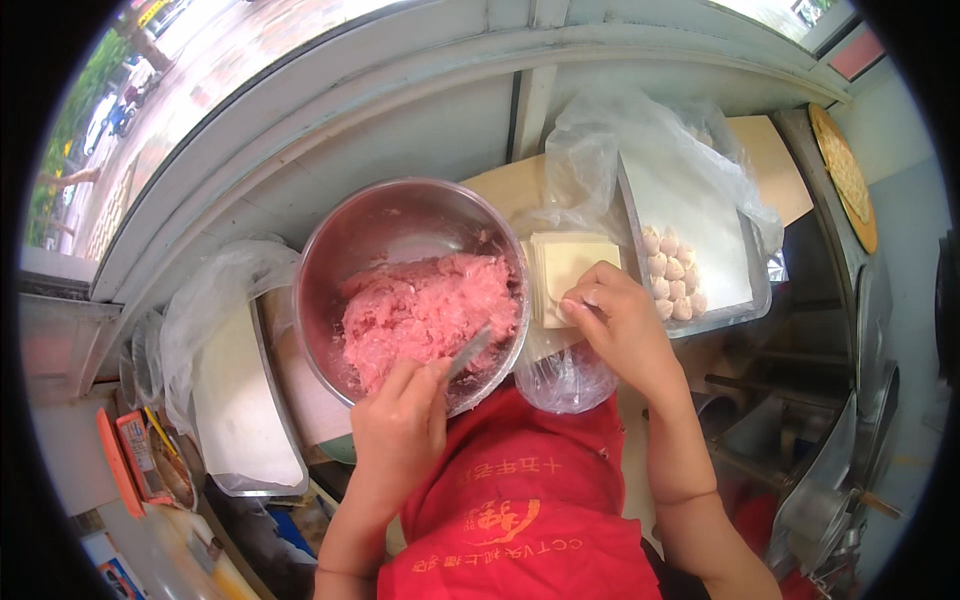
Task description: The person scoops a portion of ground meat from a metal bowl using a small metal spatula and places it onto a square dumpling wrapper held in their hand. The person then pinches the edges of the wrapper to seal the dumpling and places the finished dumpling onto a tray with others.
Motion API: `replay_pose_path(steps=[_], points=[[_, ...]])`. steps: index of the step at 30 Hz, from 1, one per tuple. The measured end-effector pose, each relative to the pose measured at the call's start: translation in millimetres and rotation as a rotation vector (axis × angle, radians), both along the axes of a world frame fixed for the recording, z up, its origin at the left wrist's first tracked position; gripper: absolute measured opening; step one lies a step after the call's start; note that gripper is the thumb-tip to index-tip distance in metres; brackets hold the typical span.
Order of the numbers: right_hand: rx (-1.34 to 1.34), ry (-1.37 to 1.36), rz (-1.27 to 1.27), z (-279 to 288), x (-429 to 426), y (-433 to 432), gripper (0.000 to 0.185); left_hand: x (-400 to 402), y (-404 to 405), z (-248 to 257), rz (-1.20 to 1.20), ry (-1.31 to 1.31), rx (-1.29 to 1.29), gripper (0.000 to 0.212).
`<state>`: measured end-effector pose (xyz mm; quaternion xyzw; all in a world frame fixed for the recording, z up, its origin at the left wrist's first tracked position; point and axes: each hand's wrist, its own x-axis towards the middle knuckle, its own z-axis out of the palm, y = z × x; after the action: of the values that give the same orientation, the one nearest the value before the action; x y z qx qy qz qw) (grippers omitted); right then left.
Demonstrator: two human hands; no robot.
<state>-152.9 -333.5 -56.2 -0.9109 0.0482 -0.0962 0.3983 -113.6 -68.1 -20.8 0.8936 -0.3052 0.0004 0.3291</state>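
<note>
My left hand [403,420] is closed around a flat metal spatula-like tool [471,352], whose blade reaches over the pink minced meat [435,307] in a large stainless steel bowl [411,187]. To the right of the bowl lies a stack of square dough wrappers [577,259]. My right hand [611,319] is at the stack's lower right corner, thumb and index finger together; whether a wrapper is pinched between them cannot be told. Farther right, a metal tray [701,247] holds several rows of small filled dumplings [675,277].
Plastic film [637,124] partly covers the dumpling tray. Another metal tray [244,405] with film stands left of the bowl. A clear plastic bag [568,379] hangs at the front edge below the wrappers. Metal racks are at the right, and a wall with windows rises behind.
</note>
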Motion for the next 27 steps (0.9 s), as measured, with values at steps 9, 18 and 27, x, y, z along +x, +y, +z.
replay_pose_path(steps=[9, 18, 27], points=[[0.016, -0.004, 0.053, 1, 4, -11, 0.013, 5, -6, -7, -0.025, -0.003, -0.068, 0.019], [-0.036, -0.014, 0.029, -1, 4, -5, 0.009, 8, 1, 5, 0.058, 0.209, -0.286, 0.018], [-0.233, -0.084, -0.022, -6, 8, -28, 0.012, 8, 2, 3, 0.07, 0.202, -0.267, 0.018]])
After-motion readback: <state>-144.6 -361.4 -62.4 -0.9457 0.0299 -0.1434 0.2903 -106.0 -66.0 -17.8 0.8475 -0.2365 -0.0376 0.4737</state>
